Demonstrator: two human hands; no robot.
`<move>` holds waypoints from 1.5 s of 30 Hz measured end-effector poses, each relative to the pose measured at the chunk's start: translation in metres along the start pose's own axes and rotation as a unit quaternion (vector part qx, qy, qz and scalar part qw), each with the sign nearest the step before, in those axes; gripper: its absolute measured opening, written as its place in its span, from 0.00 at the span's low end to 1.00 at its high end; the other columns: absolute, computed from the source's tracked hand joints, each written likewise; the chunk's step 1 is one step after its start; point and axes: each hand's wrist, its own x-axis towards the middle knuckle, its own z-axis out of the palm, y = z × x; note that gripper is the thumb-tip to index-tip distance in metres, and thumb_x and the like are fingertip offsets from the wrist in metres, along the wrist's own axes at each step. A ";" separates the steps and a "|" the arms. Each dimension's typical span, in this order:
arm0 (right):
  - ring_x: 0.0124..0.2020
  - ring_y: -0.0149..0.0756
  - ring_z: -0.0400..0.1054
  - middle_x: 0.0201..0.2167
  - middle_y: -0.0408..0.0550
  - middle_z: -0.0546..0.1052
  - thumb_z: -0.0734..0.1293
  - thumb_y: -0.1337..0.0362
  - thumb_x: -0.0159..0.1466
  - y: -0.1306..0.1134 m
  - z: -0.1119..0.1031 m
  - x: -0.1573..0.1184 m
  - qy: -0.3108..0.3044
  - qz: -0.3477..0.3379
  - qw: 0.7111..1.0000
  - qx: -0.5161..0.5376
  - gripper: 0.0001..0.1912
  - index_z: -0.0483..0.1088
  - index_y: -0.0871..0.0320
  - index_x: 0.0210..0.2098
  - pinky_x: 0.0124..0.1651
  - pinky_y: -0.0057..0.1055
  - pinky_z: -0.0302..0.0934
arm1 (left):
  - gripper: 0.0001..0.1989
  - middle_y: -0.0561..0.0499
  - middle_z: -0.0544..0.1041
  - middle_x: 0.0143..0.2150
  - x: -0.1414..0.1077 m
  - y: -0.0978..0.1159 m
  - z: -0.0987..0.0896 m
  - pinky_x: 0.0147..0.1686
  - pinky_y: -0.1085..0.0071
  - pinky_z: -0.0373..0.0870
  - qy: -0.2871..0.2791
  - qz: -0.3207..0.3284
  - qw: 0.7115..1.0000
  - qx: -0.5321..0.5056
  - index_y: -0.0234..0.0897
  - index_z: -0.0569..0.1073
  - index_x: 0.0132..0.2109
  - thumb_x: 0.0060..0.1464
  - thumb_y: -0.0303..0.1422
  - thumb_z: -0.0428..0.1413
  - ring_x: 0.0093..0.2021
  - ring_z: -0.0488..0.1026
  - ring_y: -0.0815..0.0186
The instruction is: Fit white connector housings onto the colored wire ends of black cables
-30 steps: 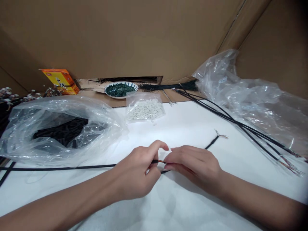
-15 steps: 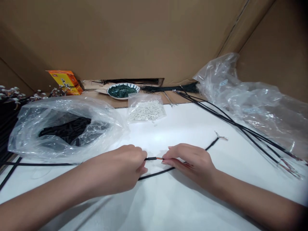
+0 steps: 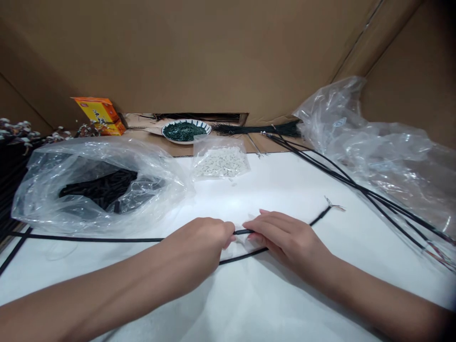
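Observation:
My left hand (image 3: 208, 242) is closed around a black cable (image 3: 243, 232) just above the white table. Close on the right, my right hand (image 3: 285, 232) has its fingers closed over the same cable, near its end. A short black stretch shows between the two hands, and the end itself is hidden under my right fingers. The cable trails off to the left from behind my left wrist. Below both hands runs another black length (image 3: 242, 255), which passes behind my right hand and comes out as a frayed end (image 3: 329, 205) with bare thin wires.
At left lies a clear bag (image 3: 39, 190) with short black tubes (image 3: 103, 187). Farther back are a bag of small white pieces (image 3: 223, 161), a plate of dark green bits (image 3: 185, 131) and an orange-yellow box (image 3: 101, 116). Black cables (image 3: 342, 178) and crumpled plastic (image 3: 374, 142) lie right.
My left hand has moved right, closer to my right hand. The orange and red wires that showed between the hands are now out of sight, and my right fingers cover more of the cable.

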 end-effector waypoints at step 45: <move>0.37 0.39 0.71 0.37 0.48 0.75 0.59 0.67 0.64 0.025 -0.028 0.045 0.121 0.002 0.987 -0.107 0.08 0.66 0.57 0.42 0.61 0.53 0.46 | 0.22 0.55 0.73 0.19 0.002 0.001 0.004 0.33 0.72 0.66 0.122 0.032 0.973 -0.195 0.47 0.77 0.46 0.56 0.51 0.46 0.25 0.72 0.66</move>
